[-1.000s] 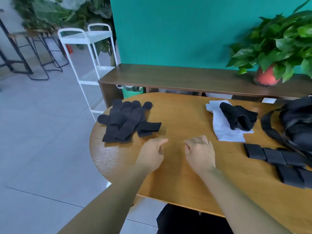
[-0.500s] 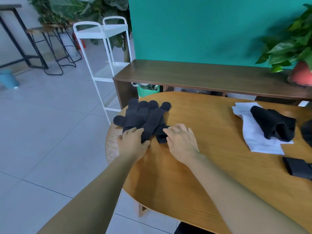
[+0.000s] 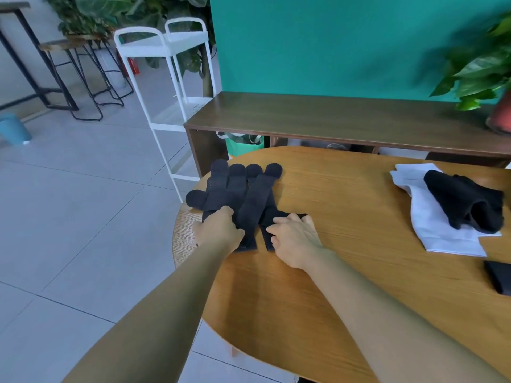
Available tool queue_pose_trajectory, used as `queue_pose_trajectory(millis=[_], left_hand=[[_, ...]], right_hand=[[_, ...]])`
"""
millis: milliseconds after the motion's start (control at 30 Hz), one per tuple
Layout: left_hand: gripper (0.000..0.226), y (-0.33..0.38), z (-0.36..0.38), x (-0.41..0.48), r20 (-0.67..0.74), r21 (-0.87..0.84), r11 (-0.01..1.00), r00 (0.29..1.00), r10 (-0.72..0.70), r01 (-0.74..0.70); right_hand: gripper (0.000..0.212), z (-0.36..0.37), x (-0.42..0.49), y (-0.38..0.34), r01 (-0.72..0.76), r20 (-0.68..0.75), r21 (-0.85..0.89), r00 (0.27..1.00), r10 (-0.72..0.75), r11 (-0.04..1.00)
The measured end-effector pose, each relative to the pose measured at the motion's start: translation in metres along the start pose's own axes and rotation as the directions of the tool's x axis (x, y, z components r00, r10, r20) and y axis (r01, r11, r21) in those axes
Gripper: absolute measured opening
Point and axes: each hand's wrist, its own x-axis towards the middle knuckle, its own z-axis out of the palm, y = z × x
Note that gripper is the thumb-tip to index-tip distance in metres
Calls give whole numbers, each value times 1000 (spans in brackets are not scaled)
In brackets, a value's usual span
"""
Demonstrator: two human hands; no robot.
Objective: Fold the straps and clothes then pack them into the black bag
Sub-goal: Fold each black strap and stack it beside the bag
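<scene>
A pile of several black straps (image 3: 237, 192) with rounded ends lies at the left end of the wooden table (image 3: 345, 272). My left hand (image 3: 218, 230) sits on the near left part of the pile with fingers curled over a strap. My right hand (image 3: 294, 239) grips the near ends of the straps on the right side of the pile. A black garment (image 3: 464, 200) lies on a folded white cloth (image 3: 437, 233) at the right. A folded black strap (image 3: 500, 276) shows at the right edge. The black bag is out of view.
A dark wooden bench (image 3: 331, 117) runs behind the table against a teal wall. A white wire rack (image 3: 166, 78) stands left of it. A potted plant (image 3: 486, 70) is on the bench's right end. Stools (image 3: 80, 73) stand on the tiled floor at far left.
Both hands moved from the bare table middle to the strap pile and now hold it. My view swung left, so the bag and most folded straps left the frame.
</scene>
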Motion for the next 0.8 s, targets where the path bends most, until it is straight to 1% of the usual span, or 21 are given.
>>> queue_pose_trajectory(millis=[100,233,300,367,433,467,533,600,667,700,800], left_hand=[[45,3,3,-1,12,-38,999,999,-39,40],[55,9,7,-2,24,-9,998,997,-67,67],[51,11,7,-2,48,-7,996,995,-85,86],[42,12,8,-2,72,-16,995,993,-93,94],[40,13,6,-3,89,-24,994,991,-101,104],[38,13,6,-4,81,-19,994,991,-102,104],[25,13,6,-4,49,-19,995,994,-97,98],[10,11,5,-4,12,-95,992,996,-84,85],[3,11,-1,-5,-8,-192,979,998,-67,65],[3,13,-5,-6,-10,-243,969,998,-56,52],[19,23,-21,-11,-21,-392,919,999,-38,27]], right_hand=[[31,0,-1,-1,-3,-8,5,1000,3,1000],[32,0,-2,-3,-6,-11,-12,1000,6,1000],[32,-1,-2,-3,-7,0,-22,1000,7,1000],[32,-3,-3,-3,-5,8,-35,1000,5,999],[31,-4,-5,-3,-1,20,-37,1000,2,999],[31,-4,-5,-3,2,24,-35,1000,-1,999],[29,-7,-7,-3,12,23,-30,1000,-12,999],[29,-7,-7,-3,19,18,-27,1000,-19,999],[32,-8,-7,-2,17,22,-15,1000,-17,1000],[33,-9,-7,-2,13,11,1,1000,-13,1000],[34,-17,-9,-1,2,-70,91,998,4,996]])
